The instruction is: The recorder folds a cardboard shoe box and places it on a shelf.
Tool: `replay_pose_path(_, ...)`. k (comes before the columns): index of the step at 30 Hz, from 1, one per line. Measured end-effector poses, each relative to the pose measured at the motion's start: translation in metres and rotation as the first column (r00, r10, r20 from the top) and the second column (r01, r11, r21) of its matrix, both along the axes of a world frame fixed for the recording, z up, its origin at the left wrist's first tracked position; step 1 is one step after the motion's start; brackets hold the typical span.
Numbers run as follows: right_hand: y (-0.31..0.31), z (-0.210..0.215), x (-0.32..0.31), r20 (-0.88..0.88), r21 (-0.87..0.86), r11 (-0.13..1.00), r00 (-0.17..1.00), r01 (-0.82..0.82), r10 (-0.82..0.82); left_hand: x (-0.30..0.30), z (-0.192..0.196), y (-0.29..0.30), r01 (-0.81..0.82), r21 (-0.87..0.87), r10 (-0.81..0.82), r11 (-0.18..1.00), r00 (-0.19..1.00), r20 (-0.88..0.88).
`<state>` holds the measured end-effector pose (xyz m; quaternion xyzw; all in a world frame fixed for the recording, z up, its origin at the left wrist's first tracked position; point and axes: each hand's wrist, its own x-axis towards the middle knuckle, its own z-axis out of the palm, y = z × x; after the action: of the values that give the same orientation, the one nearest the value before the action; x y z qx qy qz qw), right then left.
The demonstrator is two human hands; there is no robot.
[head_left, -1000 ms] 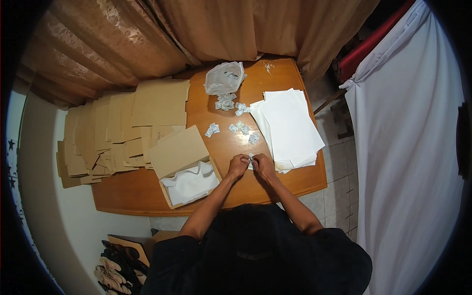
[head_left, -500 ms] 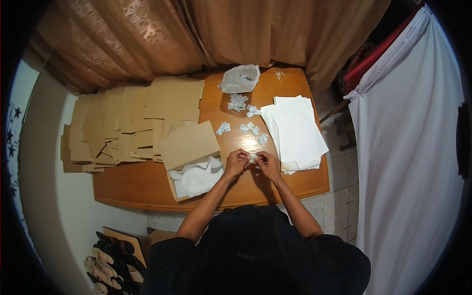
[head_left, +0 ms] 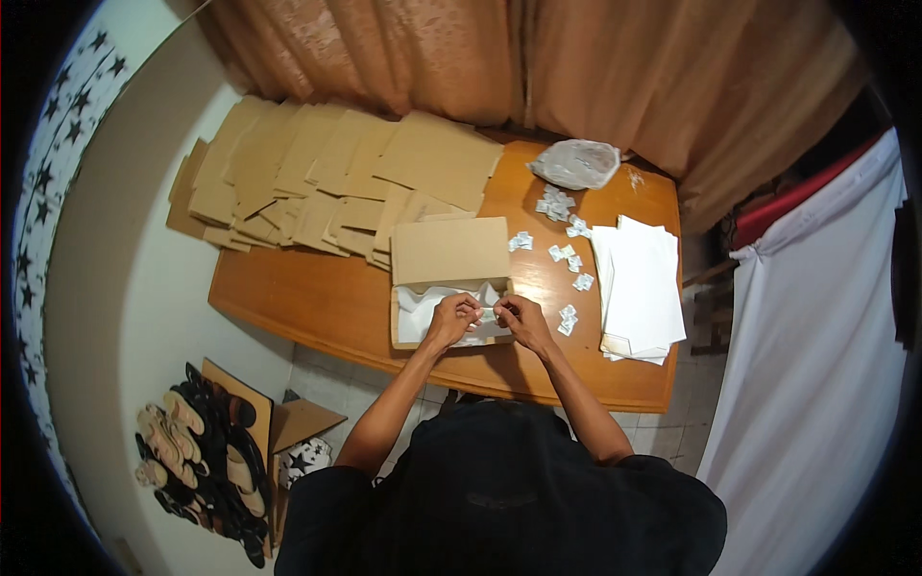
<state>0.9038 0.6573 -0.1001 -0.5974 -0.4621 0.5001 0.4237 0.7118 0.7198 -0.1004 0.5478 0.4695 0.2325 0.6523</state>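
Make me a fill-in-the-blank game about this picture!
The left hand and right hand hold a small packet over a box that isn't shut but ____.
The paper stack is coloured ____.
In the picture, the paper stack lies to the box's ____.
The see-through bag is made of ____.

Missing words: open; white; right; plastic.

Matt, smooth cardboard forms an open box (head_left: 449, 250) with a creased, paper-like lining (head_left: 419, 301), standing on a polished wood table (head_left: 317, 298) that glares under light just right of the box. Dull cardboard sheets (head_left: 336, 158) lie beyond it to the left; crinkled, translucent plastic makes the bag (head_left: 578, 165) beyond it to the right. Behind it hangs a curtain (head_left: 442, 58) of softly lustrous cloth.
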Motion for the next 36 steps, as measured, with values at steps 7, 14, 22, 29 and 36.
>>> replay_pose_path(7, 0.021, -0.002, -0.045, 0.211, 0.003, 0.979, 0.957, -0.204, 0.199, -0.057, -0.014, -0.001, -0.102, 0.031, 0.102, 0.994, 0.995, 0.006)
replay_pose_path(14, 0.027, -0.002, -0.055, 0.405, 0.05, 0.983, 0.903, -0.177, 0.142, -0.092, -0.026, 0.008, -0.226, 0.108, 0.233, 0.968, 0.971, -0.058)
replay_pose_path(22, 0.042, -0.003, -0.053, 0.438, 0.049, 0.989, 0.893, -0.137, 0.102, -0.105, -0.016, 0.043, -0.261, 0.433, 0.35, 0.863, 0.927, -0.138)
replay_pose_path(29, 0.087, 0.025, -0.047, 0.558, 0.117, 0.992, 0.829, -0.041, -0.032, -0.106, -0.024, 0.108, -0.335, 0.551, 0.486, 0.765, 0.861, -0.15)
replay_pose_path(36, 0.115, 0.011, -0.02, 0.727, 0.224, 0.946, 0.607, 0.233, -0.321, -0.099, -0.034, 0.147, -0.412, 0.265, 0.459, 0.872, 0.876, -0.147)
